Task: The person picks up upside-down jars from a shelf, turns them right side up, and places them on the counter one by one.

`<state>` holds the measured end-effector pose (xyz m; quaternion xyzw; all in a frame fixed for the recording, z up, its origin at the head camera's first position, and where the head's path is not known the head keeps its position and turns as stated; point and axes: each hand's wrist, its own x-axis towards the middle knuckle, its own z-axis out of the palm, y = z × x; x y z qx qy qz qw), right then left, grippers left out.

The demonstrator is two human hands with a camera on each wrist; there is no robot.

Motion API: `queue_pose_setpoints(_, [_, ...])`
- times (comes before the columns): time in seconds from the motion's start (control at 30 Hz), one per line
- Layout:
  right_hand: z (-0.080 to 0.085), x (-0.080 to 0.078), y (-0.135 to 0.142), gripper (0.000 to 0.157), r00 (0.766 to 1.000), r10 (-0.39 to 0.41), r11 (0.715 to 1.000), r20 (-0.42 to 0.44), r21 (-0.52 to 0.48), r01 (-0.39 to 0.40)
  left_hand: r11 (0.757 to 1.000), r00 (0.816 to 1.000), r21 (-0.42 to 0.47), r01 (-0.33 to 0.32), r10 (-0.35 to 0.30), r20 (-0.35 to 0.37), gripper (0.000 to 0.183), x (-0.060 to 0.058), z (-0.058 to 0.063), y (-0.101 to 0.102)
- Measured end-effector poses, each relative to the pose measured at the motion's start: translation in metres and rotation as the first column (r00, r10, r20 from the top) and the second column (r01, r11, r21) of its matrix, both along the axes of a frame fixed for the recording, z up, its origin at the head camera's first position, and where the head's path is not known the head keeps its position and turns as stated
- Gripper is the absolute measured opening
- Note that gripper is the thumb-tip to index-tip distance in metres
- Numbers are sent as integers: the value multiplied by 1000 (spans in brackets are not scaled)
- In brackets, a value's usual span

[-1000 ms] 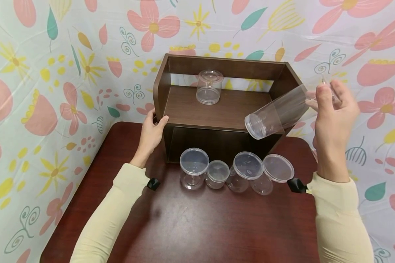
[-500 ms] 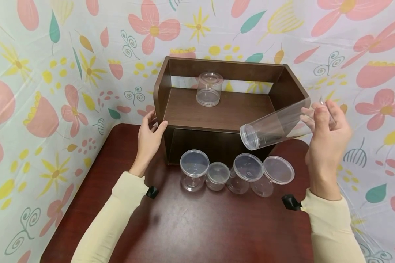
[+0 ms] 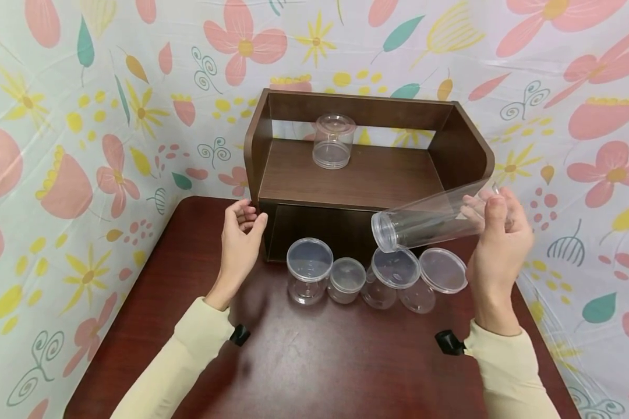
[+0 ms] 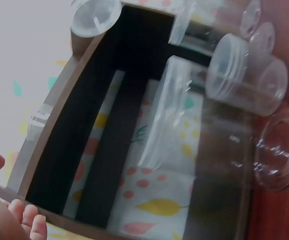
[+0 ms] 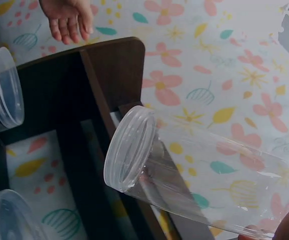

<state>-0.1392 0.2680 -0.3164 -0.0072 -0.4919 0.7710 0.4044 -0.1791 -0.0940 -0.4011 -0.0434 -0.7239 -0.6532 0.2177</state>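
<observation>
Against floral-patterned walls (image 3: 346, 46), right fingers (image 3: 515, 210) grip a plain clear jar (image 3: 427, 220).

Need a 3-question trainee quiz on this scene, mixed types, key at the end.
1. True or false: the tall clear container in the right hand is tilted.
2. How many clear jars stand in the row on the table?
3. The lone jar apart from that row sits:
A) in the lower compartment
B) on the upper shelf
C) in the left hand

Key: 1. True. 2. Four. 3. B.
</observation>
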Motion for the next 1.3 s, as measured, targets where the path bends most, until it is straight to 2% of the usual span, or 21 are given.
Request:
queue_pose_setpoints(0.23, [-17, 4, -9, 39, 999, 18, 1000, 43, 11, -19, 990, 990, -41, 138, -137, 22, 41, 14, -12, 14])
queue_pose_setpoints(0.4, [-28, 6, -18, 47, 995, 29, 999, 98, 34, -32, 973, 973, -33, 227, -225, 51, 43, 20, -17, 24])
queue_pose_setpoints(0.57, [-38, 7, -28, 49, 992, 44, 998, 118, 46, -50, 950, 950, -30, 311, -310, 38, 48, 24, -19, 34])
queue_pose_setpoints(0.67, [-44, 7, -35, 47, 992, 55, 997, 112, 37, -60, 929, 930, -40, 368, -367, 31, 52, 26, -20, 40])
queue_pose_setpoints(0.93, [-56, 7, -51, 48, 990, 95, 995, 104, -17, -94, 860, 865, -96, 501, -497, 70, 66, 30, -25, 48])
queue_pose_setpoints(1.17, [-62, 7, -60, 48, 987, 99, 995, 129, -17, -98, 814, 818, -93, 574, -564, 117, 76, 31, -29, 51])
queue_pose_setpoints(1.3, [-64, 8, -65, 49, 984, 107, 994, 140, -14, -106, 787, 785, -59, 614, -600, 155, 82, 32, -31, 52])
